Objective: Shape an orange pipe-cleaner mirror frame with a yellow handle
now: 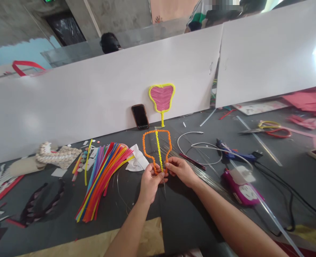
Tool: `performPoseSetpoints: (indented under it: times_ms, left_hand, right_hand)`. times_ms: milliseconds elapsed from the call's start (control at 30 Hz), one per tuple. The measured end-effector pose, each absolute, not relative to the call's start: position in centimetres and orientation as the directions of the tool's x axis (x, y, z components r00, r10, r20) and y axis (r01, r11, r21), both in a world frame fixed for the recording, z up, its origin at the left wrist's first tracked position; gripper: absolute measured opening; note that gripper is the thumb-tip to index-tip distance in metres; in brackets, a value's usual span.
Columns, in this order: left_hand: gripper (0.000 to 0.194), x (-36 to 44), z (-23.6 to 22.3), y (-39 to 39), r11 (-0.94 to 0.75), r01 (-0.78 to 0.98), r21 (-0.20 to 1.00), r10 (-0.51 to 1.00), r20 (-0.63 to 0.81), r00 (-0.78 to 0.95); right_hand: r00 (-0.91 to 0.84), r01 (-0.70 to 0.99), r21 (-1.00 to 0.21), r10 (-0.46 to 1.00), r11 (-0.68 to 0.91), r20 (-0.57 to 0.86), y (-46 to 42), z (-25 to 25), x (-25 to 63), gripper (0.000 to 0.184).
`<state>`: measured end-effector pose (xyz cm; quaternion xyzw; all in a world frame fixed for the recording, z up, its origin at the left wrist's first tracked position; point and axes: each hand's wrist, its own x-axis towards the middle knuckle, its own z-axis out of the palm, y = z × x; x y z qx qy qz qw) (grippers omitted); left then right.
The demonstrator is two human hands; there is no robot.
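Note:
Between my two hands is a fan-shaped frame point(144, 142) of twisted orange pipe cleaner, with a twisted yellow pipe cleaner point(158, 148) running up its middle. My left hand point(150, 182) is closed around the narrow lower end of the frame, thumb across the yellow stem. Fingers of my right hand point(180, 170) pinch the frame's lower right side. A thin wire end sticks out below my left hand. Behind the frame, a finished-looking pink fan point(161, 98) with a yellow pipe cleaner rim stands against the white board.
A bundle of coloured pipe cleaners point(101, 185) lies left, near a white tissue point(137, 159). A phone point(140, 116) leans on the white board point(93, 92). Thin wires, a blue glue gun point(238, 151), scissors point(270, 128) and a magenta power strip point(242, 187) lie right.

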<state>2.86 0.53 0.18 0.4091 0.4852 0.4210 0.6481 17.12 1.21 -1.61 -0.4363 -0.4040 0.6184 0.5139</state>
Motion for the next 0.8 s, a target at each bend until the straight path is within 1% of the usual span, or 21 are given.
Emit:
performPoseSetpoints:
  times_ms: [200,333,467,567,633,700,800]
  left_hand:
    - [0.034,2.8,0.1,0.3,0.308,-0.152,0.939,0.945,-0.284,0.164]
    - [0.035,3.0,-0.1,0.2,0.32,-0.148,0.936,0.942,-0.298,0.157]
    - [0.036,3.1,-0.1,0.2,0.325,-0.144,0.935,0.941,-0.305,0.144]
    - [0.038,2.7,0.0,0.4,0.332,-0.15,0.931,0.936,-0.305,0.177]
    - [0.04,2.2,0.1,0.8,0.346,-0.135,0.929,0.926,-0.315,0.206]
    - [0.044,1.5,0.2,1.3,0.345,-0.13,0.929,0.929,-0.319,0.189]
    - [0.044,0.4,0.3,1.9,0.264,-0.184,0.947,0.961,-0.242,0.13]
  right_hand:
    - [-0.115,-0.326,-0.929,0.983,-0.172,-0.142,1.2,-1.7,16.9,0.029]
    - [-0.118,-0.325,-0.932,0.984,-0.162,-0.13,1.2,-1.8,16.8,0.03]
    - [-0.097,-0.34,-0.928,0.987,-0.153,-0.127,1.2,-2.1,16.6,0.03]
    - [-0.072,-0.364,-0.918,0.987,-0.159,-0.142,1.2,-2.2,16.6,0.031]
    - [-0.063,-0.356,-0.92,0.986,-0.164,-0.151,1.0,-2.2,16.6,0.031]
    - [-0.072,-0.316,-0.934,0.985,-0.169,-0.154,0.8,-2.2,16.5,0.031]
    - [-0.108,-0.248,-0.955,0.985,-0.161,-0.138,0.2,-2.3,16.1,0.03]
